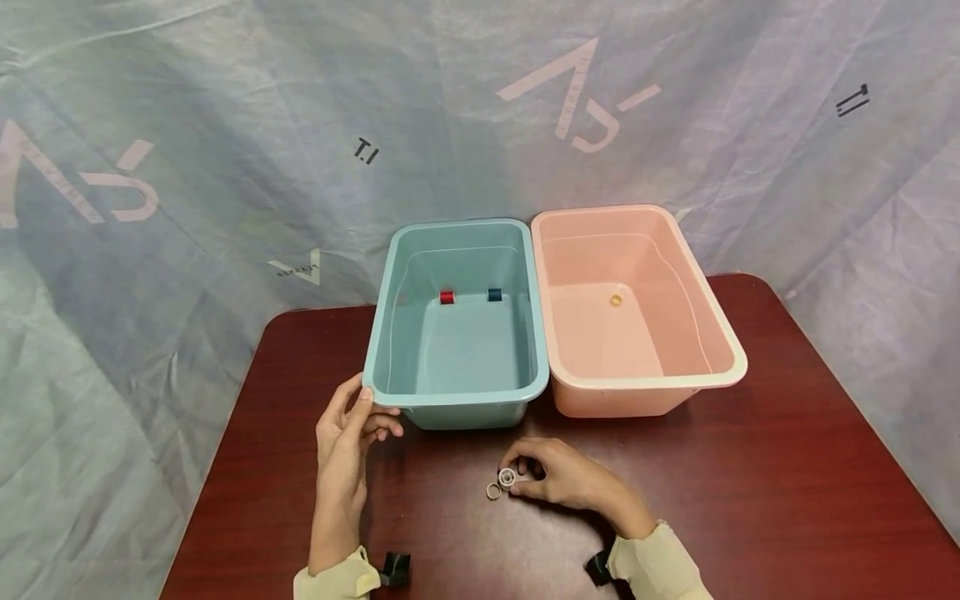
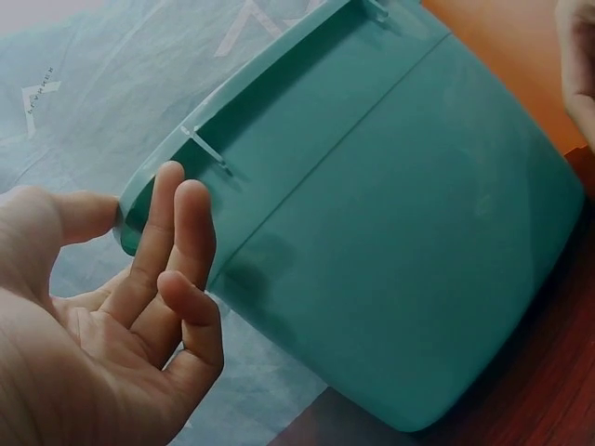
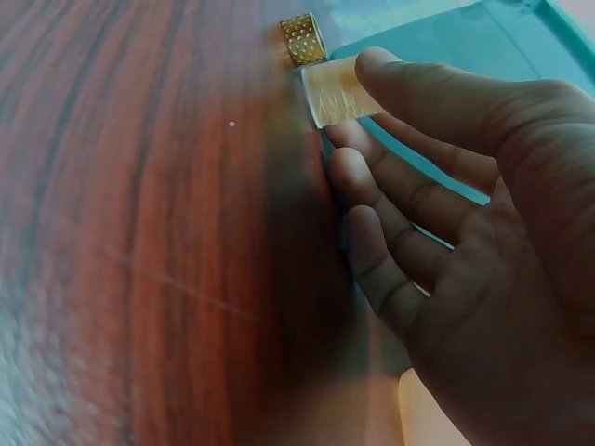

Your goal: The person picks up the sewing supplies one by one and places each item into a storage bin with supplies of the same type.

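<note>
At its near-left corner, my left hand [image 1: 347, 442] pinches the rim of a blue-green plastic bin [image 1: 457, 398], thumb at the lip and other fingers below it. The left wrist view shows the thumb [image 2: 88, 216] at the rim and the other fingers beside the bin's outer wall [image 2: 372, 242]. My right hand [image 1: 570, 475] holds a spool of pale yellow thread [image 3: 339, 91] between thumb and fingers, low over the table. In the head view the spool's white round end [image 1: 507, 477] faces up. Right beside it lies a gold ring [image 1: 492, 492] with a dotted surface.
A red thread spool [image 1: 447, 297] and a dark blue one [image 1: 494, 295] lie in the blue-green bin. Against its right side stands a pink bin [image 1: 648, 383] with a gold ring [image 1: 616, 301] inside. Both stand on a dark red wooden table [image 1: 810, 467] before a grey cloth backdrop [image 1: 225, 208].
</note>
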Tool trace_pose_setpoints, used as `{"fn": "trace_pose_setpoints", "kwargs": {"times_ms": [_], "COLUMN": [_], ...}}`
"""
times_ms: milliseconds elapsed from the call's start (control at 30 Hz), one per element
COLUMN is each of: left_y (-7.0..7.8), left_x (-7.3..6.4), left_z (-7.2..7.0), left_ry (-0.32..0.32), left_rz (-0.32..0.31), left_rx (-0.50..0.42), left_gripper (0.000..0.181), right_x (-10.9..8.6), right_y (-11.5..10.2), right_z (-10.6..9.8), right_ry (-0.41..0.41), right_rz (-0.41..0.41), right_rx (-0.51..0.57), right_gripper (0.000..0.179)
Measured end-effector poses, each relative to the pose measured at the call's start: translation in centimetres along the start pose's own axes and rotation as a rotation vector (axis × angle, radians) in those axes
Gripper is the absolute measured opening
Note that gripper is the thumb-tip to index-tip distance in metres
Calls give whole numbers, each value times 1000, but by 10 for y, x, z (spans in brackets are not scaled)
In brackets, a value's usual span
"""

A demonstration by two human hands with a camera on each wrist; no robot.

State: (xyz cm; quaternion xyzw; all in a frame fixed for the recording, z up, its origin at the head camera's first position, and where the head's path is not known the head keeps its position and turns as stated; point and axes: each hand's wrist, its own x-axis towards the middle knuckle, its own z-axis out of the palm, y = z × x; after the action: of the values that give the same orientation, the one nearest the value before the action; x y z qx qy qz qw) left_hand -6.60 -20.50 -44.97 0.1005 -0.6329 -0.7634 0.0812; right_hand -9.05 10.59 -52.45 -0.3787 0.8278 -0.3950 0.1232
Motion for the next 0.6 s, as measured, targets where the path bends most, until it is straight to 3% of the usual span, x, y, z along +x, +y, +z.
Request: {"fn": "trace_pose_setpoints", "kwargs": {"times_ms": [600], "left_y": [-1], "left_x": [-1], "left_z": [1], "left_ry": [-8], "left_rz": [-8], "left_rx": [-6], "left_gripper": [41], "right_x": [2], "right_y": [-7], "right_z": [-8], "right_ry": [0], "right_rz": [-21], "right_rx": [48], "right_gripper": [20]}}
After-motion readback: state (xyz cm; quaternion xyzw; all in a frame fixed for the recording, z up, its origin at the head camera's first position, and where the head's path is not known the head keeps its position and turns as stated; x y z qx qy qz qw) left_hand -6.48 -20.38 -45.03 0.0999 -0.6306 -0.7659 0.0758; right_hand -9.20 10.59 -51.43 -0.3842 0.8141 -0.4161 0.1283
